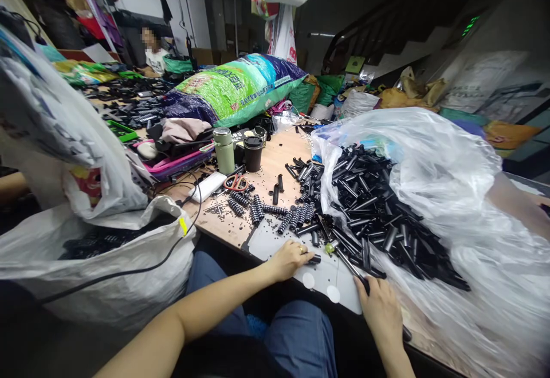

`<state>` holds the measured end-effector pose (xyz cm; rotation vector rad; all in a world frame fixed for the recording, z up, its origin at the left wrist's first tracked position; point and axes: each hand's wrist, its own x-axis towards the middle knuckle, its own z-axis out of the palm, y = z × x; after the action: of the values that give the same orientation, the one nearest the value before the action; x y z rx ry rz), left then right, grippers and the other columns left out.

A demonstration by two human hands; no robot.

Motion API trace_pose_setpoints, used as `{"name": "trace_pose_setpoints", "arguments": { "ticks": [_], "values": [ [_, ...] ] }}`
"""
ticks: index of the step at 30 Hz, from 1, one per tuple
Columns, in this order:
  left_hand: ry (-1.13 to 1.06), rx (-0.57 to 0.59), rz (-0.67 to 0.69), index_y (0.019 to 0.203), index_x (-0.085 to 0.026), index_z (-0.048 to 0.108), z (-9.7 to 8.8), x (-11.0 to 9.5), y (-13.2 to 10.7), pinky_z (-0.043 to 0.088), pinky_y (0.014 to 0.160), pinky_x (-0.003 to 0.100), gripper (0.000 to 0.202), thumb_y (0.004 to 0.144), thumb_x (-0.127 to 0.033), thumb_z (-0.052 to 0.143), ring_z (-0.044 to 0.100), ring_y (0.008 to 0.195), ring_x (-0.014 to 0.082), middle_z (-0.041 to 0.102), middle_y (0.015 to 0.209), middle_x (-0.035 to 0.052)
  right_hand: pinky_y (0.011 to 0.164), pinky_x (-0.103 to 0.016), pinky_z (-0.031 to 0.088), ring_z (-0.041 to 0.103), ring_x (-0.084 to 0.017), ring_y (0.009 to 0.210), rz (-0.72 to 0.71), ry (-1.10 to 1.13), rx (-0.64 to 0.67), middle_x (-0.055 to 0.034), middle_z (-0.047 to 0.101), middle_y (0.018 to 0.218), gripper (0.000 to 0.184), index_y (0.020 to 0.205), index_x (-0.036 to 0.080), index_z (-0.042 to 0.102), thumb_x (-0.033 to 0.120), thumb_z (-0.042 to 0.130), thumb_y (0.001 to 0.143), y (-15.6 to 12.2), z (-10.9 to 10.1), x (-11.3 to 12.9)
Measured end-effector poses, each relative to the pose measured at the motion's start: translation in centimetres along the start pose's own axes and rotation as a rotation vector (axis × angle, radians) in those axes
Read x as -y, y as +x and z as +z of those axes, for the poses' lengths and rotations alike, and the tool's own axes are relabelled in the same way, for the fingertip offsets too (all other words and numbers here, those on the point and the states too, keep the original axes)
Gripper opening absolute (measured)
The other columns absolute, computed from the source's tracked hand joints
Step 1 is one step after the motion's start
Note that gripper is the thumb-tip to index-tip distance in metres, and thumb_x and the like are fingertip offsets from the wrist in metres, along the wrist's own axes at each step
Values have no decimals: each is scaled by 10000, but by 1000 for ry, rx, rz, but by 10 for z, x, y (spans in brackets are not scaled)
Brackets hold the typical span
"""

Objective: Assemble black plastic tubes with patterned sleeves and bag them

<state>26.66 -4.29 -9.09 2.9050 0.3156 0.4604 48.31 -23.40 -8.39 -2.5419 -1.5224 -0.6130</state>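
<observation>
My left hand (289,259) rests at the table's near edge, fingers closed on a short black tube (315,259). My right hand (382,309) lies lower right, curled round the handle of a long thin black tool (350,264) whose green-tipped end (329,247) points toward the left hand. Just beyond them a big heap of black plastic tubes (378,212) spills from an open clear plastic bag (433,160). Several ribbed black pieces (275,213) lie in rows on the wooden table (279,160).
A green flask (224,150), a dark cup (252,153), scissors (235,182) and a white power bank (208,186) stand further back. White sacks (107,263) sit at left with a black cable. A large printed sack (234,89) lies behind; a person (153,51) sits far off.
</observation>
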Motion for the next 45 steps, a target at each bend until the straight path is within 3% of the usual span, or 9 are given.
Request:
{"name": "trace_pose_setpoints", "arguments": {
  "ticks": [4, 10, 16, 21, 29, 31, 36, 40, 45],
  "values": [
    [24, -38, -26, 1289, -190, 527, -2, -2, -3, 392, 815, 367, 381, 936, -149, 392, 554, 932, 204, 632, 1059, 114, 565, -346, 397, 588, -259, 700, 80, 73, 72, -122, 625, 793, 509, 815, 197, 574, 516, 205, 961, -1, -14, 10],
    [-25, -18, -102, 1274, -218, 559, -4, -6, -11, 359, 923, 465, 405, 928, -122, 373, 530, 1023, 243, 632, 1120, 112, 543, -281, 370, 544, -179, 517, 278, 651, 470, -17, 556, 548, 545, 672, 231, 474, 608, 188, 942, -22, -63, 39],
    [1, -16, -88, 1278, -219, 550, -5, -4, -13, 322, 988, 511, 411, 936, -125, 342, 527, 1054, 251, 633, 1145, 109, 548, -259, 281, 552, -170, 570, 410, 416, 270, -52, 610, 680, 477, 891, 180, 539, 490, 193, 997, -44, -88, 72],
    [29, 14, -104, 1305, -188, 518, -5, -14, -13, 275, 1061, 538, 423, 944, -125, 307, 530, 1126, 260, 633, 1165, 127, 529, -257, 185, 529, -142, 529, 317, 240, 499, -48, 636, 723, 360, 890, 172, 534, 417, 297, 1007, -51, -85, 86],
    [80, 55, -155, 1439, 66, 228, 11, -55, -10, 109, 1173, 510, 927, 863, -640, 393, 135, 1437, 371, 227, 1505, 291, 543, -252, 295, 563, -169, 552, 233, 451, 147, -42, 614, 663, 511, 974, 162, 559, 500, 177, 999, -24, -130, 106],
    [88, 68, -152, 1447, 65, 202, 15, -55, -11, 121, 1173, 512, 904, 866, -601, 392, 128, 1439, 367, 228, 1507, 286, 555, -247, 316, 584, -169, 592, 167, 466, 135, -54, 633, 704, 516, 983, 161, 563, 492, 168, 1001, -24, -126, 120],
    [63, 9, -111, 1443, 50, 227, 22, -45, -17, 196, 1142, 531, 704, 879, -341, 381, 198, 1423, 369, 259, 1496, 281, 510, -251, 217, 574, -150, 553, 35, 295, 451, -44, 671, 751, 409, 876, 190, 568, 455, 281, 1000, -33, -102, 143],
    [9, -32, -138, 1389, 12, 359, 18, -48, -5, 285, 1110, 486, 602, 903, -339, 423, 352, 1350, 344, 419, 1405, 255, 532, -246, 240, 577, -163, 566, 161, 357, 395, -37, 657, 704, 416, 911, 192, 552, 459, 248, 1004, -28, -113, 133],
    [-10, -27, -259, 1236, -102, 546, -26, -29, 4, 488, 807, 335, 378, 903, -61, 371, 585, 951, 225, 634, 1001, 129, 550, -249, 268, 577, -186, 604, 284, 394, 346, -53, 657, 726, 422, 979, 199, 562, 501, 267, 985, -14, -110, 106]
  ]
}}
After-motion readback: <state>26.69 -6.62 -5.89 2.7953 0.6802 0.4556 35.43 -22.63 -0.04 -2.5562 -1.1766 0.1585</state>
